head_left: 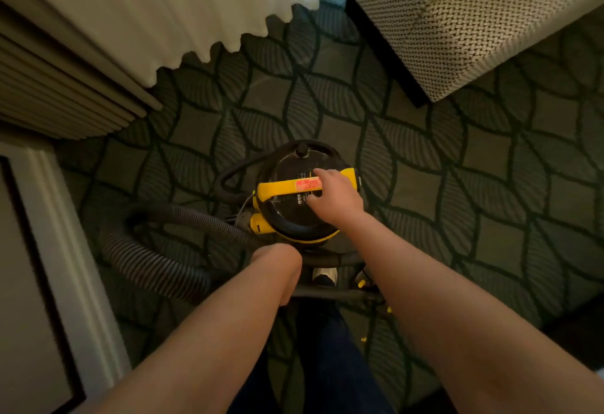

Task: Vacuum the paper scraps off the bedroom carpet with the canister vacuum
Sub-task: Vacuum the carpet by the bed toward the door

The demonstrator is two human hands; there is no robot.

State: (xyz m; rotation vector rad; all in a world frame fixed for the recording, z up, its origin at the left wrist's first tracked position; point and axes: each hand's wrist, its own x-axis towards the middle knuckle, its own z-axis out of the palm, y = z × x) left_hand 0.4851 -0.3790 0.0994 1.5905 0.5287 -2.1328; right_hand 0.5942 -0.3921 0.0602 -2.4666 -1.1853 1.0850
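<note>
Seen from above: black-and-yellow canister vacuum (302, 194) standing upright at centre frame on the dark leaf-patterned carpet (457, 168). Right hand (336, 196) resting on the right end of the yellow carry handle (284, 186), fingers curled round it, thumb on the near side. Red label on the handle just left of that hand. Left hand (279, 265) lower, just below the canister, closed over a dark tube; fingers hidden from view, so exact grip cannot be told. Ribbed grey hose (153, 256) looping out to the left of the canister and back toward the left hand. White pleated curtain (183, 5) at upper left, woven upholstered chair (457, 21) at upper right. No paper scraps discernible on the visible carpet.
</note>
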